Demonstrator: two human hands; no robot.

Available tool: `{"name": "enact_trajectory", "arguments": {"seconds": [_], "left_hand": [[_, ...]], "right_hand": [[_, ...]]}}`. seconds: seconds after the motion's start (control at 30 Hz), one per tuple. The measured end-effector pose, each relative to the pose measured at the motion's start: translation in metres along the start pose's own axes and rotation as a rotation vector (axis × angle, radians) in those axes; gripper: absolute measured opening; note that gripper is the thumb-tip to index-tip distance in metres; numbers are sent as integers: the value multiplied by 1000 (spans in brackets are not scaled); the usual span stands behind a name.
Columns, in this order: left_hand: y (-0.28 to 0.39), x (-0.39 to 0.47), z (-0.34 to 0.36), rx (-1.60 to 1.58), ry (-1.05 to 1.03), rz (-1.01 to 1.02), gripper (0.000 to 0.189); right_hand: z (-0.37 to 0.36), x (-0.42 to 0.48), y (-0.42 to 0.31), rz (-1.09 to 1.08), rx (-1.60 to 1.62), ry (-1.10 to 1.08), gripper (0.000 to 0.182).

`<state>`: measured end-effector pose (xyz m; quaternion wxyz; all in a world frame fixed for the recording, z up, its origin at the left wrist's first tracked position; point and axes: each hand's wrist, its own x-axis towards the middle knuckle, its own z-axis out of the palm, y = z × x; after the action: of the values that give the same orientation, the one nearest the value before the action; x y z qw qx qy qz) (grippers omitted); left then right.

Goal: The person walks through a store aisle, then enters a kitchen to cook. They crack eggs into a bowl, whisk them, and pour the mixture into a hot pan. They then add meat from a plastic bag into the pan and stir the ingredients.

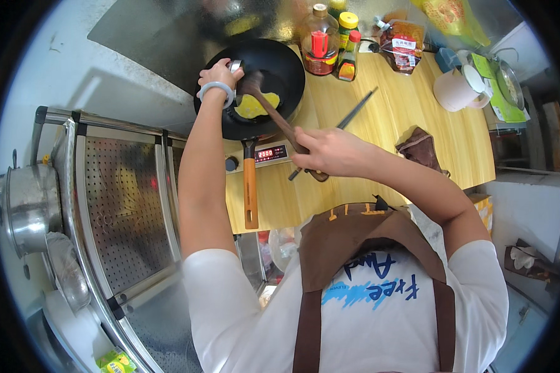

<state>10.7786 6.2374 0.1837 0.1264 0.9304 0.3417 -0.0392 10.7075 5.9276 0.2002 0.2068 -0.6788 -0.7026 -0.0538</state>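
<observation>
My left hand (218,78), with a pale bangle at the wrist, grips a small metal container (235,66) over the left side of a black frying pan (284,60). Its contents are hidden. In my right hand (329,149) is a wooden spatula (277,116), its blade down in the pan beside a yellow patch of egg (256,106). The pan sits on an induction cooker (273,154) with a lit display, and its wooden handle (250,191) points toward me. Dark chopsticks (357,109) lie on the table, passing beneath my right hand.
Sauce bottles (319,42) stand right of the pan, by the back wall. Farther right are a sauce pouch (403,46) and a white kettle (457,88). A brown cloth (420,148) lies on the wooden table (387,121). A metal rack (126,186) flanks the left side.
</observation>
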Motion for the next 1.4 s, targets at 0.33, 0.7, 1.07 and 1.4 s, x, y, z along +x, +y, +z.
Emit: {"name": "enact_trajectory", "arguments": {"seconds": [0.33, 0.7, 1.07, 1.4], "left_hand": [[28, -28, -17, -108, 25, -126, 58], [22, -36, -15, 92, 167, 94, 58], [-56, -27, -45, -345, 460, 696, 65], [-36, -54, -77, -6, 772, 842, 66]], "right_hand": [[10, 10, 4, 1, -81, -5, 16], [14, -8, -2, 31, -84, -37, 19], [-3, -37, 12, 232, 125, 269, 20], [-15, -17, -7, 82, 75, 362, 26]]}}
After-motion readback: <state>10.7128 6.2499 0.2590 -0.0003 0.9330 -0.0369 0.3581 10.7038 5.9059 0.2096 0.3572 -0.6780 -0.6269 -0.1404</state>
